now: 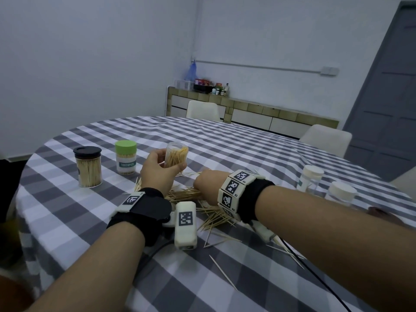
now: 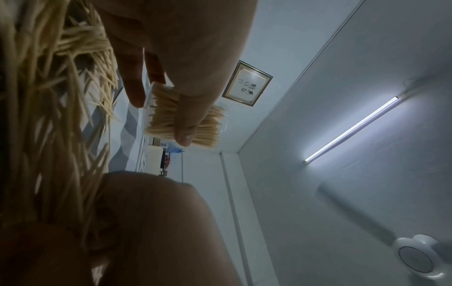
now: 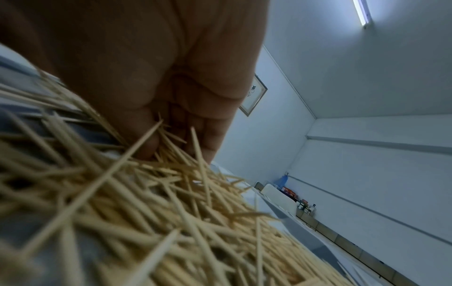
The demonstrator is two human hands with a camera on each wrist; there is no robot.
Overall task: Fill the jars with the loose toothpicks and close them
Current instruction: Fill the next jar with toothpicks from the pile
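Near the table's front edge, an open jar (image 1: 176,156), partly filled and without a lid, is held just above the cloth by the left hand (image 1: 159,168), whose thumb and fingers are curled round its wall. Just beside it, the right hand (image 1: 207,183) is sunk into the pile of loose toothpicks (image 1: 203,207), with fingers (image 3: 203,139) bent and pinching a small bunch. For this step to be done well, the bunch should probably be squared so all sticks lie parallel, and the jar tipped toward the right hand, or crossed sticks may jam at the mouth. Toward the left edge, 2 filled jars are seen closed, 1 with a black lid (image 1: 87,152) and 1 with a green lid (image 1: 125,146). By the right edge, 2 white-capped jars (image 1: 310,179) are waiting, seemingly empty.
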